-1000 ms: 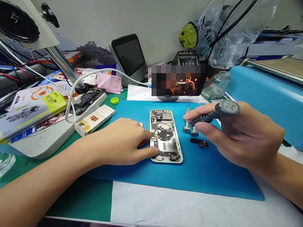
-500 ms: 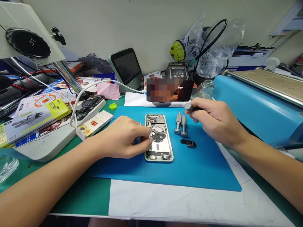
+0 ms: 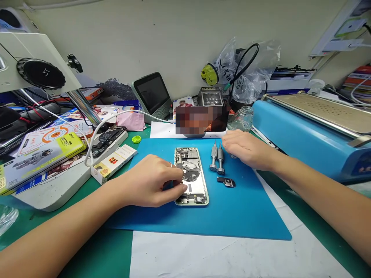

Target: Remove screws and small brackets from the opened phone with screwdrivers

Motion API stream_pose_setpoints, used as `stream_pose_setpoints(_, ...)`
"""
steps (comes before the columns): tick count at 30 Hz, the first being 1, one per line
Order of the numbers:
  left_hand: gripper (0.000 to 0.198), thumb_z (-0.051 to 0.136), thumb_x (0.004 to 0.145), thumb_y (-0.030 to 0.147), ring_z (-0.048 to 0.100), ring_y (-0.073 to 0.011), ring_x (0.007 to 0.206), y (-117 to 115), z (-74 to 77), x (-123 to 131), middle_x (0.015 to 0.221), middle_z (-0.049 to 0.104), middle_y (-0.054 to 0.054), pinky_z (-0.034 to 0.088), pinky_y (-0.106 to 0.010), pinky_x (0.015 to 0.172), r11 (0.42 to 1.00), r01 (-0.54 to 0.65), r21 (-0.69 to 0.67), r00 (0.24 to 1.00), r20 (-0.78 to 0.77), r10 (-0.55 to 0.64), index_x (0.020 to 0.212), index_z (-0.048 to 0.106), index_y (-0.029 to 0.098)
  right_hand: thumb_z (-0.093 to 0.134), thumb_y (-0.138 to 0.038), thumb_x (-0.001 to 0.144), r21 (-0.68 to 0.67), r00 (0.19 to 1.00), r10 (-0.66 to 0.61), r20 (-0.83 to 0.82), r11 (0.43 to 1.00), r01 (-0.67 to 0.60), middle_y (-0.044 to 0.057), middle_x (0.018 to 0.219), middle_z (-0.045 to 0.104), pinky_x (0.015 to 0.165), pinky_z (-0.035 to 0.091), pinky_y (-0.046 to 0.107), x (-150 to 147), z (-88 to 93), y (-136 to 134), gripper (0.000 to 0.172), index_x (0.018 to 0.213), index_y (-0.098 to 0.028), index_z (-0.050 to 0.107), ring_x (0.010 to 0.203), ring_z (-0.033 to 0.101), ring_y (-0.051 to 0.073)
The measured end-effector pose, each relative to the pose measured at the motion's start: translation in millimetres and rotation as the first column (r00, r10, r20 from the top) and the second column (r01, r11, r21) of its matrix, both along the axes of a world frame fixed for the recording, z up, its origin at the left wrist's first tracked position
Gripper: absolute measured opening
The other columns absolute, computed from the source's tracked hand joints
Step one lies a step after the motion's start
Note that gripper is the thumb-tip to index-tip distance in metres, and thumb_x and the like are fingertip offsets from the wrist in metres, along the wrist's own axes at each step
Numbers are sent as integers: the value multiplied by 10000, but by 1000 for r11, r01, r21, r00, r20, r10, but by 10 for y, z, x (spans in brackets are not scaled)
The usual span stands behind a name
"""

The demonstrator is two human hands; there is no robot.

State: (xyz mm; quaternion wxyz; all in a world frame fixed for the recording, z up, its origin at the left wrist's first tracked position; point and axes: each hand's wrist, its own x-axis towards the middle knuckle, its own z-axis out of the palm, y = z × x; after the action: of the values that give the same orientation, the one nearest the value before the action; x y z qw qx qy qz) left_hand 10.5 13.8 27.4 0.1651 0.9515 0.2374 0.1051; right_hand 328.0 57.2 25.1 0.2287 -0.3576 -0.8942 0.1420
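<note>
An opened phone (image 3: 195, 189) with its insides bare lies upright on the blue mat (image 3: 232, 216). Over its left edge, my left hand (image 3: 158, 181) is closed, thumb and fingertips bent together; whatever they pinch is too hidden to name. My right hand (image 3: 246, 148) is low over the mat's upper right, fingers curled down around a grey screwdriver (image 3: 233, 156), of which only the end shows. Just left of it, two grey screwdrivers (image 3: 217, 160) lie side by side, tips pointing away. Below them rests a small black phone part (image 3: 226, 182).
A propped screen (image 3: 218, 119) and a glass jar (image 3: 242, 119) stand behind the mat. To the right is a large blue machine (image 3: 301, 143). On the left are a small carton (image 3: 114, 162), a yellow-grey box (image 3: 43, 162), a white cable (image 3: 95, 139) and a microscope-like stand (image 3: 43, 73).
My right hand has come down and turned over, carrying the screwdriver to the mat beside the other two. My left hand stays at the phone. The view has tilted up slightly.
</note>
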Motion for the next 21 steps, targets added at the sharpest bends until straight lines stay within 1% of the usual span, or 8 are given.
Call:
stream_pose_setpoints(5, 339, 520, 1044, 330, 437, -132, 558, 23, -32, 11, 621, 504, 28, 267, -333, 573, 1000, 20, 4, 999, 29, -20, 727, 549, 216, 442, -270, 978, 2, 1000, 16, 21, 1000, -16, 13, 593, 547, 694, 355, 381, 19, -114, 92, 396, 583, -244, 468, 653, 458, 205)
stream_pose_setpoints(9, 353, 521, 1056, 346, 404, -124, 553, 38, -69, -15, 612, 472, 45, 263, -332, 562, 999, 24, 22, 997, 76, -26, 734, 566, 210, 422, -263, 974, -8, 1000, 1, -6, 1000, -1, 19, 618, 551, 712, 385, 380, 7, -131, 62, 390, 586, -248, 461, 688, 487, 210)
stream_pose_setpoints(12, 333, 539, 1049, 326, 388, -118, 553, 30, -71, -33, 616, 458, 54, 259, -335, 556, 999, 28, 35, 995, 95, -31, 744, 587, 202, 460, -251, 954, 10, 998, -45, -47, 999, 45, 18, 614, 535, 716, 389, 377, 12, -136, 42, 393, 562, -250, 446, 705, 495, 211)
stream_pose_setpoints(15, 302, 558, 1043, 310, 402, -115, 558, 17, -62, -29, 636, 490, 52, 260, -342, 556, 998, 45, 44, 994, 101, -50, 776, 634, 192, 489, -248, 939, 41, 993, -81, -90, 996, 85, 20, 621, 548, 721, 386, 376, 24, -165, 55, 388, 552, -250, 459, 715, 498, 213)
stream_pose_setpoints(18, 244, 578, 1038, 288, 436, -116, 569, 6, -54, -12, 660, 543, 49, 272, -344, 562, 997, 59, 53, 993, 103, -65, 851, 694, 183, 495, -252, 919, 69, 990, -75, -116, 994, 83, 19, 608, 535, 692, 377, 369, 33, -212, 86, 390, 533, -250, 441, 698, 493, 207)
stream_pose_setpoints(21, 225, 583, 1040, 270, 452, -118, 579, -3, -45, 1, 669, 561, 49, 280, -343, 567, 995, 70, 66, 991, 112, -77, 884, 717, 178, 497, -240, 916, 100, 991, -55, -122, 993, 67, 12, 597, 514, 668, 363, 357, 18, -224, 85, 381, 540, -244, 436, 675, 474, 196)
